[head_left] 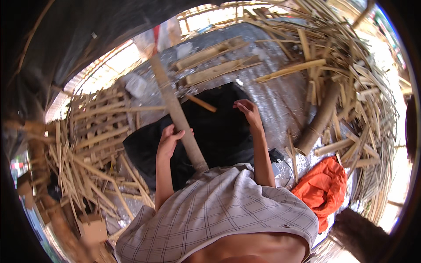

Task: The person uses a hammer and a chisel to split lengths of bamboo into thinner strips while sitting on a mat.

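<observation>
My left hand is wrapped round a long bamboo pole, which slants from my lap up to the far left. My right hand is raised over the right part of the black cloth across my legs. Its fingers are loosely bent and apart, with nothing visible in them. Between the two hands, beyond the pole, a short split bamboo piece shows against the cloth.
Half-split bamboo lengths lie ahead on the silvery floor sheet. Heaped bamboo strips and a thick bamboo tube stand on the right, above an orange cloth. More strips pile up on the left.
</observation>
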Available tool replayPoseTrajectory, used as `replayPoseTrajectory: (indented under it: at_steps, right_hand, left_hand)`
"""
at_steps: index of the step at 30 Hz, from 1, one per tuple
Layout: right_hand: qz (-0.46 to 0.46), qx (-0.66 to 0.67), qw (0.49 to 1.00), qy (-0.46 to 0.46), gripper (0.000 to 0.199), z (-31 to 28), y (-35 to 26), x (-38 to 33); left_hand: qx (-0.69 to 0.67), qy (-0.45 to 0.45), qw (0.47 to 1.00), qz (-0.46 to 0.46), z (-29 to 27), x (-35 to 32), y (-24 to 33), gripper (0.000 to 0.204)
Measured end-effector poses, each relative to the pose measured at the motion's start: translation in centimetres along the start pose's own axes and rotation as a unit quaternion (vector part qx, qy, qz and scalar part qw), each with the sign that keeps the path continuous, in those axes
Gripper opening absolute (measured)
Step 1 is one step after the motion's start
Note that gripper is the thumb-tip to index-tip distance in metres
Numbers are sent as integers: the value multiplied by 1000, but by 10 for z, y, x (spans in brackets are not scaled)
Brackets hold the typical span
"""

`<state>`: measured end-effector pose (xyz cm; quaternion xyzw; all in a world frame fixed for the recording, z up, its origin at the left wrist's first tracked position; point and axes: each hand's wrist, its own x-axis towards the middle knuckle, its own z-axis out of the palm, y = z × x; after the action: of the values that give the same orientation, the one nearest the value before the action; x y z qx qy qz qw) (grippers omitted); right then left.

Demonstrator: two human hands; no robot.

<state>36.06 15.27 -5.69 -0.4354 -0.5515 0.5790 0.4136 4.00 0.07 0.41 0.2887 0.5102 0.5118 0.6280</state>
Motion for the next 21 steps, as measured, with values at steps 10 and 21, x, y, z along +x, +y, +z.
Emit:
replayPoseTrajectory:
  at_steps: [10,21]
  right_hand:
    - [-128,148,942,-274,35,248,-146,100]
    - [-219,30,959,-179,19,300,-93,165]
  left_hand:
    - [188,43,959,209,-50,22,73,30]
    - [449,316,783,293,-127,121,29,44]
